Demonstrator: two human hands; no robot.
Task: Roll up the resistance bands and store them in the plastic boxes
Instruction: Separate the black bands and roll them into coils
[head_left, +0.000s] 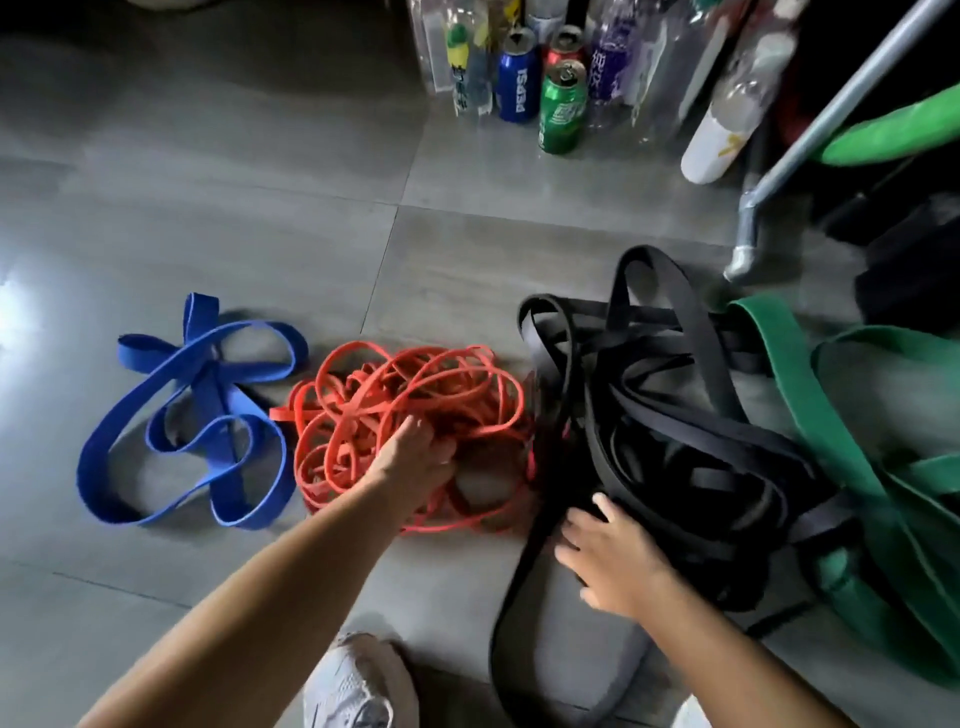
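At 9 o'clock a wide blue band (221, 405) sprawls in loose flat loops on the grey tiled floor (260, 182), its longest loop running from 7 o'clock up toward 1 o'clock. Just beside it, near the centre, thin orange bands (410, 395) lie in a round tangle with no clear long axis. The left hand (415, 457) reaches into that tangle from 7 o'clock, its fingers curled down around some strands, the fingertips buried and hard to make out. At 6 o'clock a pale shoe (358, 686) is cut off by the bottom edge. At 12 o'clock stand a blue can (517, 85), a green can (561, 109) and clear bottles whose tops are out of frame. To the right of centre, black bands (670, 441) are heaped in a knot; one strap trails out of it toward 6 o'clock and leaves the frame. The right hand (608, 556) lies on the heap's near edge, fingers spread and fairly straight, blurred, so any grip is unclear. At 3 o'clock broad green bands (789, 395) run from 11 toward 5 o'clock, partly under the black ones and cut off at the right edge. A metal tube (831, 119) slants at 2 o'clock
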